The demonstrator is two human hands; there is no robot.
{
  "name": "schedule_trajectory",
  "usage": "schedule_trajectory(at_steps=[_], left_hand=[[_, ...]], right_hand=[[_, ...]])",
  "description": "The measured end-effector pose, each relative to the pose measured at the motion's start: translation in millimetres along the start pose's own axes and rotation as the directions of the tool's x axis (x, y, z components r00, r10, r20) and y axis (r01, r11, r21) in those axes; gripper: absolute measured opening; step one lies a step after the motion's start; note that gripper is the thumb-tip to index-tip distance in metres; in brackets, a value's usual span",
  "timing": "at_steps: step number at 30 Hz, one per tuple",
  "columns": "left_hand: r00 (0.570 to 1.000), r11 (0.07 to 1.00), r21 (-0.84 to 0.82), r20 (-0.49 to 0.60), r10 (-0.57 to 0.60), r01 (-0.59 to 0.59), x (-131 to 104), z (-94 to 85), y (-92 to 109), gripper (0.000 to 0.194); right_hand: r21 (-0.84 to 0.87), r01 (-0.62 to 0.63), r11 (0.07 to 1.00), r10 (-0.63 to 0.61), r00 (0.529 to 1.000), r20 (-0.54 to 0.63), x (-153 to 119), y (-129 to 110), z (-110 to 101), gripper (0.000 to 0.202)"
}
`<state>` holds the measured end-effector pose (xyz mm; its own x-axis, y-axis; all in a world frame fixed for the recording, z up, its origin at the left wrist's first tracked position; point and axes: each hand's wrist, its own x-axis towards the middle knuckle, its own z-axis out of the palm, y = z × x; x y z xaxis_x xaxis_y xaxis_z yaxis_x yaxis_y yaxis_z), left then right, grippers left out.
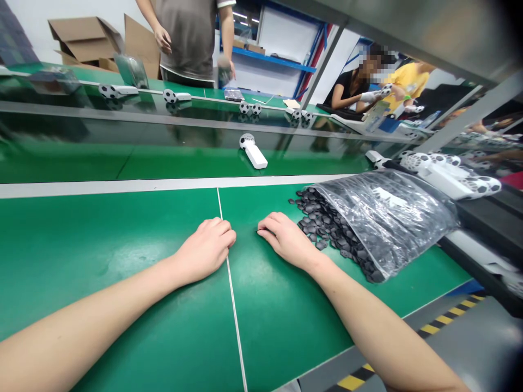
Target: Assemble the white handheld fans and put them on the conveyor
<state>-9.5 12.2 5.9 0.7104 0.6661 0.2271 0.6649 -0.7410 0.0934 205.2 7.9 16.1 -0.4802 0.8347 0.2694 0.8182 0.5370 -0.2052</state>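
head: right hand (284,239) pinching black piece (258,232), left hand (207,245) near bag-free line (235,310)

The wearer's own body shows as a bare left forearm (110,310) and a bare right forearm (379,321), both slim and smooth in outline, tapering towards narrow wrists (the frame's edges crop the upper arms). The left hand (206,247) and right hand (288,239) are bare too, with softly rounded knuckles.
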Motion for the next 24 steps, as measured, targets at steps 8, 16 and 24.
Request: schedule_trajectory(at_steps=[8,16,24], left_hand=[[1.0,0.998,-0.059,-0.019,0.011,-0.012,-1.3,-3.2,2.4,0.015],[0.997,0.997,-0.001,0.004,0.079,-0.079,-0.8,-3.8,1.6,0.028],[0.996,0.996,0.0,-0.012,0.094,-0.094,-2.5,-0.6,2.2,0.031]], right_hand=[[0.003,0.016,1.0,-0.016,1.0,-0.004,-0.3,-0.6,-0.4,0.012],[0.013,0.043,0.999,-0.043,0.999,0.018,-0.6,-1.4,-1.1,0.011],[0.076,0.057,0.995,-0.06,0.998,0.031,-0.9,-2.2,1.2,0.01]])
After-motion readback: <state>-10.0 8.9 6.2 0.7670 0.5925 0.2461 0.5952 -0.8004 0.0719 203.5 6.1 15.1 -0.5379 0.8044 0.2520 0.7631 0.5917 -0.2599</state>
